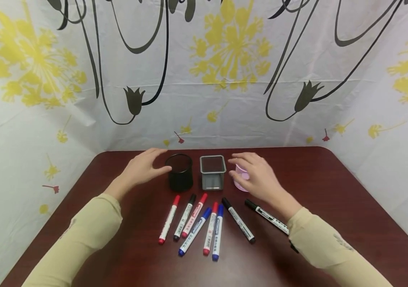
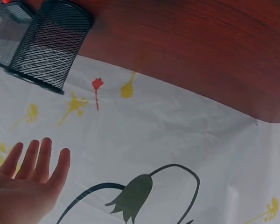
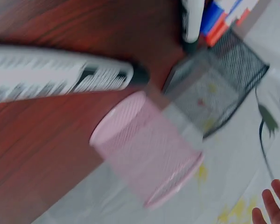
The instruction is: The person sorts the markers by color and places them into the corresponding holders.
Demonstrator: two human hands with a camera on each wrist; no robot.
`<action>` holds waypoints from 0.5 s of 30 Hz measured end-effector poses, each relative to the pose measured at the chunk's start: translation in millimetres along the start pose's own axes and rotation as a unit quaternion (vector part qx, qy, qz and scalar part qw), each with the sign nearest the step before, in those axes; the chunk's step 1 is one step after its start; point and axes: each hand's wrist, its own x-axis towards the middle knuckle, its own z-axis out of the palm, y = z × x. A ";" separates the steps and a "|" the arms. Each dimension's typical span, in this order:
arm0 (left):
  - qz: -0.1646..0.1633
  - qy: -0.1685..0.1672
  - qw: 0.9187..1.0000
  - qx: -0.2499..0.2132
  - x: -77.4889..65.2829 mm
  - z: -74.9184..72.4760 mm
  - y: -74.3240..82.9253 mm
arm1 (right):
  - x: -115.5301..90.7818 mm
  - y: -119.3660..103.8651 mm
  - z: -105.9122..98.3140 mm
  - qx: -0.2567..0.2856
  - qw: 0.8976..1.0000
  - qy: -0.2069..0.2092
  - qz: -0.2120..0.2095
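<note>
My left hand [image 1: 141,171] hovers just left of a black mesh pen holder [image 1: 180,183], its fingers spread and nothing in them. In the left wrist view, the palm and fingers [image 2: 30,186] lie apart from that holder [image 2: 51,46]. Over the pink mesh pen holder [image 1: 240,183], my right hand [image 1: 257,175] is loosely extended and partly covers it. The right wrist view has the pink holder [image 3: 144,149] whole, with some fingertips [image 3: 273,203] off to its side. Between the two hands stands a grey square mesh pen holder [image 1: 212,179].
Several markers lie in front of the holders, with red [image 1: 168,219], black [image 1: 238,219] and blue [image 1: 217,233] caps. Another black marker [image 1: 268,217] lies beside my right forearm. A patterned white sheet [image 1: 225,115] hangs behind the dark wooden table [image 1: 136,247].
</note>
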 end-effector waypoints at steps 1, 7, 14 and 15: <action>-0.001 -0.009 1.000 -0.002 3.9 1.8 -0.4 | 1.9 -3.6 6.6 0.003 1.000 -0.008 -0.010; -0.003 -0.047 0.999 -0.007 21.2 13.6 -4.2 | 7.9 -22.7 45.4 0.022 0.995 -0.066 -0.067; -0.017 -0.067 0.997 -0.017 28.9 26.6 -13.2 | 11.3 -41.6 74.4 0.034 0.985 -0.120 -0.119; -0.018 -0.067 0.997 -0.018 29.6 28.2 -14.7 | 11.9 -44.2 77.6 0.035 0.983 -0.128 -0.126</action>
